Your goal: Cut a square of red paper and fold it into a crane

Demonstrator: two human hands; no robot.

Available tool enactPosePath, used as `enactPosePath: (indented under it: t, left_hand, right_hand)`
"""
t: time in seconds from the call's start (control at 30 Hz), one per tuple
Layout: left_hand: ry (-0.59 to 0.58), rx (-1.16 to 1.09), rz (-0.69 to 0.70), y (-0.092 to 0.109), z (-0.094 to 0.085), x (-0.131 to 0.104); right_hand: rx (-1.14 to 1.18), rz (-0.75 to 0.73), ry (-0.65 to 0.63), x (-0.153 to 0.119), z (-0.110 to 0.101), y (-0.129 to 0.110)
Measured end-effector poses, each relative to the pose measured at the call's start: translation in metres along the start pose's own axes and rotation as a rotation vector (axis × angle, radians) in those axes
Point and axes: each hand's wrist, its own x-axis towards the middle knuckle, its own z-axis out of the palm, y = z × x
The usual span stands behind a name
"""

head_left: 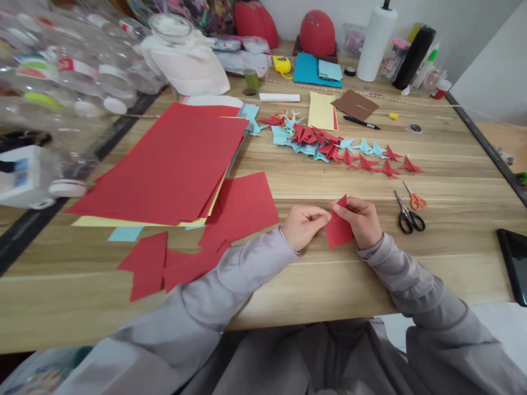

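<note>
Left side of our worktop point(66, 323) has a big paper stack point(177, 159), red on top, with loose red pieces point(149, 274) just in front. Then comes our left hand point(304, 226) — fingers pinching the left edge of a small red paper point(339, 233) that's held between both hands. Fingers of our right hand point(365, 221) grip its upper part — and past that we've got black scissors point(405, 220) next to orange scissors point(417, 201).

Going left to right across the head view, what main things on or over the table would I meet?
Stack of large paper sheets, left hand, small red paper, right hand, black-handled scissors, black device.
</note>
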Motion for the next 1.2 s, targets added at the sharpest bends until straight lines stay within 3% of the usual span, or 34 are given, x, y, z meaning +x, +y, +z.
enactPosePath:
  t: [0.3, 0.67, 0.83, 1.07, 1.2]
  left_hand:
    - [0.067, 0.050, -0.019, -0.001, 0.002, 0.000]
    - [0.069, 0.100, 0.009, -0.002, 0.001, -0.002]
    - [0.070, 0.052, -0.025, -0.002, 0.002, -0.001]
    - [0.032, 0.110, 0.113, -0.001, 0.002, 0.000]
    - [-0.008, 0.126, 0.078, -0.004, 0.000, 0.000]
  right_hand:
    - [0.174, 0.056, 0.167, 0.005, -0.001, 0.002]
    - [0.285, 0.106, 0.228, 0.011, -0.009, -0.010]
    - [0.195, 0.116, 0.126, 0.008, -0.005, -0.006]
    - [-0.102, -0.067, -0.039, -0.001, 0.000, 0.000]
    - [-0.124, -0.080, -0.042, -0.001, 0.001, -0.001]
